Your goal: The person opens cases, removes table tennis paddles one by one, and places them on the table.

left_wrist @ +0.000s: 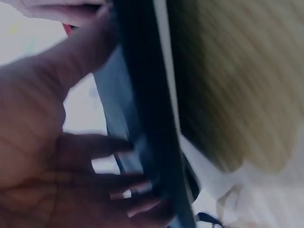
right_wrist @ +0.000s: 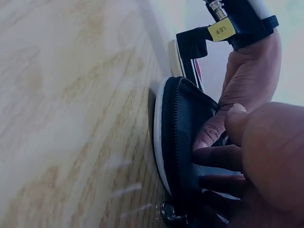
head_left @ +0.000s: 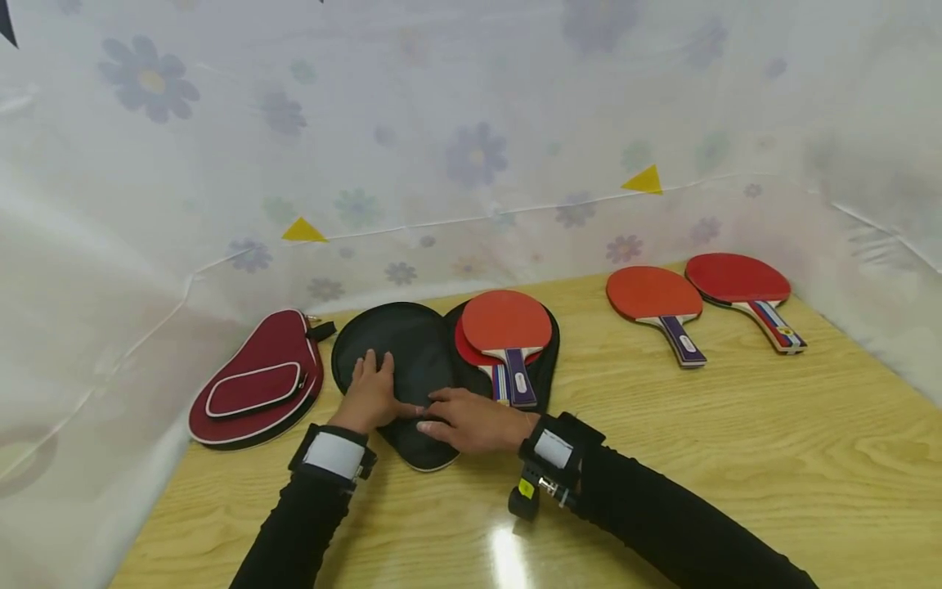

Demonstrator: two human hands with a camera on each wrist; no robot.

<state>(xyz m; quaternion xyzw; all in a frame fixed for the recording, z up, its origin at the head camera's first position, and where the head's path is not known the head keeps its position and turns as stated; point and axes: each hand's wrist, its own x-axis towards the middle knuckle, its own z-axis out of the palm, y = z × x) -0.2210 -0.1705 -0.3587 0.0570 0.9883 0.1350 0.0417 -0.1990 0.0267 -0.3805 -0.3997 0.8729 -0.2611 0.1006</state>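
Observation:
A black paddle case [head_left: 419,353] lies unfolded on the table, its inner side up. My left hand [head_left: 370,396] rests on the case's left half with the fingers spread and straight. Beside it my right hand [head_left: 471,419] touches the near part of the same half, its fingertips close to the left thumb. On the case's right half lie an orange-red paddle [head_left: 506,321] and, partly hidden beneath it, a red paddle [head_left: 468,348]. In the right wrist view the case's zipped edge [right_wrist: 178,128] shows, with the fingers against the inner lining.
To the left sits a dark red paddle case [head_left: 257,352] with a small pocket. At the back right lie another orange-red paddle [head_left: 655,294] and a red paddle [head_left: 736,278]. A flower-printed white sheet [head_left: 471,196] borders the wooden table [head_left: 736,458].

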